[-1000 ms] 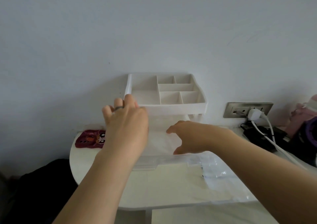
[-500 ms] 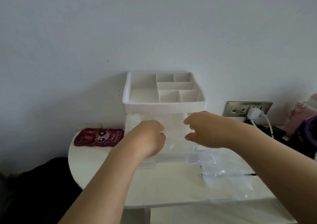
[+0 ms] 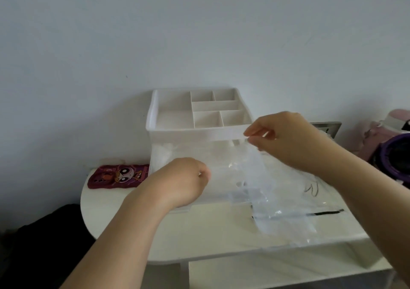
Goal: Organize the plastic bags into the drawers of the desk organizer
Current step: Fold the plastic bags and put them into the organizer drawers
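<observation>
The right hand (image 3: 286,142) pinches the top edge of a clear plastic bag (image 3: 250,169) above the desk organizer's (image 3: 177,131) pulled-out drawer (image 3: 221,192). The left hand (image 3: 182,182) curls nearer, its fingers hidden, so I cannot tell its grip. Further bags (image 3: 288,219) blur together on the bench (image 3: 133,229), at the right.

Clear bag (image 3: 253,166) (draped), organizer drawer (image 3: 217,192) open

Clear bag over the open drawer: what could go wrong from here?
1. The right hand pinches the clear bag by one corner only; the limp film could drape over the drawer rim and jam when it closes.
2. The drawer is pulled far out under the left hand; downward pressure might tip the organizer.
3. Loose bags lie near the table edge under the right forearm, which could sweep them off.
</observation>
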Available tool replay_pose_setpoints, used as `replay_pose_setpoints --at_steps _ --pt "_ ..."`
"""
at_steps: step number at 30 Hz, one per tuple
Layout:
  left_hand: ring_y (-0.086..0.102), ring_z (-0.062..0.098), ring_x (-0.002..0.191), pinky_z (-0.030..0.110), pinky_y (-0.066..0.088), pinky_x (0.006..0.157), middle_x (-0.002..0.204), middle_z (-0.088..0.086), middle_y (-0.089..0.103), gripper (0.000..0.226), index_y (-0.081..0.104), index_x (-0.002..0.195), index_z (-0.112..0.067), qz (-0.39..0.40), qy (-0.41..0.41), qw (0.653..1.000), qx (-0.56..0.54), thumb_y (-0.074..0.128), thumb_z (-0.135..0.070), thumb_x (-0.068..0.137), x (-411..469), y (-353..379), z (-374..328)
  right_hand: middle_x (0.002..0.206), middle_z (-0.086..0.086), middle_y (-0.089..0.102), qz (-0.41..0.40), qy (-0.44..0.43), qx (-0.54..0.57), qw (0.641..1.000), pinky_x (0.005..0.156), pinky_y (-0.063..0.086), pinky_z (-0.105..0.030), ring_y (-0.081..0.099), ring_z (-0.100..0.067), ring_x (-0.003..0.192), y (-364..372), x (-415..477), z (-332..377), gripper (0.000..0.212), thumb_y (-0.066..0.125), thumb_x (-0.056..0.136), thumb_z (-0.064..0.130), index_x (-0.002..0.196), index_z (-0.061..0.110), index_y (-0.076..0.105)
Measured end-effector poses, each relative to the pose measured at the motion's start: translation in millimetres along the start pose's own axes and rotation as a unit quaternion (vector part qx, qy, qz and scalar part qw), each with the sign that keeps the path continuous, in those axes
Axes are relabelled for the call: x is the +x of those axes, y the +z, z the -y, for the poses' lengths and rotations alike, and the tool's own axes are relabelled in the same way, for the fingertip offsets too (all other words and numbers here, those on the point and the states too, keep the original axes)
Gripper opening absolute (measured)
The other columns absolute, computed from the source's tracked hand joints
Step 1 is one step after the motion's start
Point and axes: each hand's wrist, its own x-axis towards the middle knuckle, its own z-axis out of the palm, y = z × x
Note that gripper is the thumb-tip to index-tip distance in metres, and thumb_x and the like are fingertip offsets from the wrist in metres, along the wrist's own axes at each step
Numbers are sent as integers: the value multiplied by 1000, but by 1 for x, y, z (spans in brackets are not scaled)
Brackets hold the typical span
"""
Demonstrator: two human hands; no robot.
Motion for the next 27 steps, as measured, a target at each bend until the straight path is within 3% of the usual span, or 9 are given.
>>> replay_pose_setpoints --at_steps 4,7,9,12,15,19,21,23,27 --pt "57 23 105 29 44 85 111 1 64 40 64 96 -17 30 -15 999 17 33 -41 99 0 3 -8 63 10 67 -20 91 5 996 56 49 -13 62 -1 58 9 -22 -47 15 66 84 26 69 26 64" --pt "48 20 118 35 40 99 123 -5 56 36 64 107 -27 -1 15 1000 0 32 -40 98 3 3 -16 61 7 68 126 165 -48 977 52 46 -13 62 0 53 22 -38 -79 18 64 86 28 70 19 66" --pt "44 20 125 36 34 105 134 -7 49 39 61 116 -27 17 32 999 -4 30 -42 99 6 7 -24 67 5 71 257 197 -91 942 57 48 -13 61 2 53 30 -46 -96 21 61 89 29 77 14 70" --pt "49 18 119 35 36 104 132 -6 53 50 60 117 -26 62 -5 998 -23 26 -55 95 12 12 -30 84 4 73 347 208 -124 906 67 52 -17 67 -3 72 45 -55 -115 20 57 90 21 96 11 73" --pt "50 17 120 36 35 105 132 -6 54 53 59 118 -27 61 -15 998 -26 24 -58 93 16 15 -32 125 0 61 319 183 -158 916 99 42 -26 56 -15 114 60 -59 -130 29 50 94 17 119 17 64" --pt "47 20 124 43 31 108 132 -9 53 52 58 120 -27 -3 5 1000 -19 22 -54 94 14 16 -35 157 2 21 306 153 -155 927 115 16 -30 21 -16 143 81 -60 -146 48 41 100 25 146 19 31" --pt "46 20 123 46 29 109 128 -7 53 51 61 115 -22 -40 26 999 -17 22 -49 95 12 18 -36 158 0 15 315 148 -165 923 117 17 -34 19 -18 143 92 -61 -151 54 41 100 29 149 16 23" --pt "45 18 124 46 27 109 129 -9 52 51 62 116 -23 -70 42 996 -25 23 -48 94 8 21 -37 152 1 30 296 142 -170 929 112 29 -37 29 -21 137 97 -62 -152 49 45 98 30 144 19 36" --pt "45 11 125 43 29 109 133 -13 50 40 61 120 -30 -130 77 987 -50 32 -43 96 -1 22 -35 129 7 54 210 136 -161 955 98 42 -31 49 -16 119 98 -62 -149 33 55 92 31 125 33 57"
